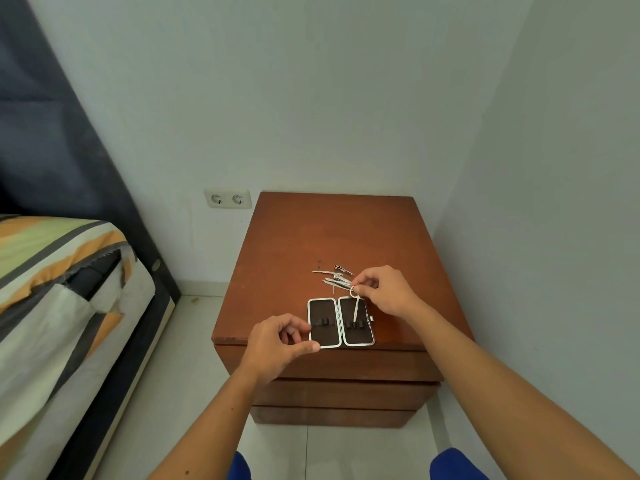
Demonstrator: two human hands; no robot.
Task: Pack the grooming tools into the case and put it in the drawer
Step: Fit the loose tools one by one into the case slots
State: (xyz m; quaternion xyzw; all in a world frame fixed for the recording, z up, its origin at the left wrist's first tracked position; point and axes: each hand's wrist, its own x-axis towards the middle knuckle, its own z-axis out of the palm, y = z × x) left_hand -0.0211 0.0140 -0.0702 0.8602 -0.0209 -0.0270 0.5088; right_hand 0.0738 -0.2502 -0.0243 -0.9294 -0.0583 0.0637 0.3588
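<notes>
Standing against the far wall, nightstand (332, 237), drawers shut. Case (340, 322) open flat at near edge; left hand (277, 344) pinches its left rim, steadying. Right hand (384, 289) pinches scissors (356, 306) over right half, likely for slotting. Loose tools (337, 277) beyond.

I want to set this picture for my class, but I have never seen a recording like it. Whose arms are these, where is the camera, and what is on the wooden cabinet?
No machine here: the arms belong to a person wearing a camera on the head, so you look down along them. On the wooden nightstand lies an open grooming case, both halves flat. The left hand pinches the case's near left edge. The right hand pinches small scissors by the ring, their tip over the case's right half. A pile of loose metal tools lies just behind the case. The drawers below look closed.
</notes>
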